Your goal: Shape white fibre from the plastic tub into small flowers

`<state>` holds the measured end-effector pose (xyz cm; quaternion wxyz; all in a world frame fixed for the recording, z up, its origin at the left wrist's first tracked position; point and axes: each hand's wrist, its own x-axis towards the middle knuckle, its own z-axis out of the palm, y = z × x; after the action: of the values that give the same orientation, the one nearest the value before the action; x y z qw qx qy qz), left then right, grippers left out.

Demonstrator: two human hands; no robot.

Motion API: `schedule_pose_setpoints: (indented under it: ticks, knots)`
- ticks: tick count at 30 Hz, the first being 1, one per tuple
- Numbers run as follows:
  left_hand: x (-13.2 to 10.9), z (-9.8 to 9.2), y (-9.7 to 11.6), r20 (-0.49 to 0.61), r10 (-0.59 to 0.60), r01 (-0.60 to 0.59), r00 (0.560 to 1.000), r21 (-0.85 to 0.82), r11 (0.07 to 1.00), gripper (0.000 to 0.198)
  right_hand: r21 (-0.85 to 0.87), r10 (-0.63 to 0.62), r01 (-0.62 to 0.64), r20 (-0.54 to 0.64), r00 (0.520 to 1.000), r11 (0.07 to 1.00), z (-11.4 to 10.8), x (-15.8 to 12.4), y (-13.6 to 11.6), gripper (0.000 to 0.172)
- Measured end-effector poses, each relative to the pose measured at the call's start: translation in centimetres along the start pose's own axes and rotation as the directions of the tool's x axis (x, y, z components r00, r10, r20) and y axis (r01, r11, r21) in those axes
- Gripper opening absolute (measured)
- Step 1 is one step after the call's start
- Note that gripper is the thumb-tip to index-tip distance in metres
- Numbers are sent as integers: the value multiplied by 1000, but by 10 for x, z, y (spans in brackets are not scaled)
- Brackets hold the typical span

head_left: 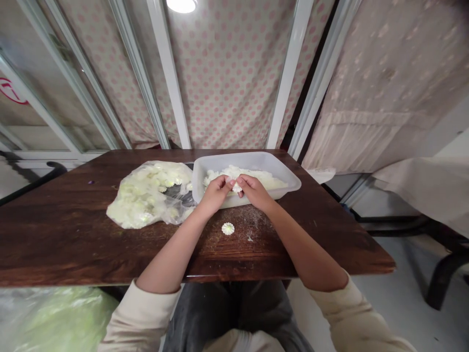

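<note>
Left grip (219, 190), right grip (253, 189) — white fluted piece (237, 187) between — over tub (283, 170)

White scalloped piece (237, 187) partly hidden btwn fingertips of L hand (216, 190) & R hand (254, 190); its far side can't be seen. Hands + wrists block part of plastic tub's (280, 166) front wall & some of white heap (262, 177) inside; individual bits there too small/blurry to tell apart. Contents of clear plastic bag (134, 198) smeared by film, can't count. Crumbs (252, 226) on table (54, 244) too tiny to ID, ditto purple speck (91, 182); table's L end cut off. Lower-L green-filled bag (66, 318), lamp (182, 4) up top & red sign (12, 91) at L edge all cropped, sign unreadable. Sleeves (141, 313) & dk trousers (205, 313) run off bottom.
</note>
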<state>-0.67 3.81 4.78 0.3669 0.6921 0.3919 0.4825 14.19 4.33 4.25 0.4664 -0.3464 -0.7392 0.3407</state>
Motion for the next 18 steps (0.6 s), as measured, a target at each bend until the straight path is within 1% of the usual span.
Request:
schedule_pose_setpoints:
  ticks: [2,4,7,10,12,14,18]
  knots:
    - [0,-1,0,-39,-28,27,999,-20,999,29,20,-22,21,50,999,1000,-1,0,1,37]
    - [0,0,1,-66,-49,47,997,-38,998,30,25,-27,26,76,997,999,-1,1,2,34]
    - [0,1,-1,-126,-77,67,989,-84,994,29,30,-31,29,64,997,999,0,1,4,32]
    - [2,1,-4,-272,-126,84,954,-161,983,27,42,-28,27,40,999,999,1,1,3,32]
    - [3,1,-5,-327,-150,94,933,-181,979,26,44,-19,18,20,1000,999,1,1,3,33]
    - [3,1,-5,-298,-167,122,940,-162,979,27,42,-9,9,-8,1000,999,0,1,3,34]
    - [2,1,0,-182,-217,193,959,-142,971,35,12,-6,7,-19,1000,1000,0,2,1,36]
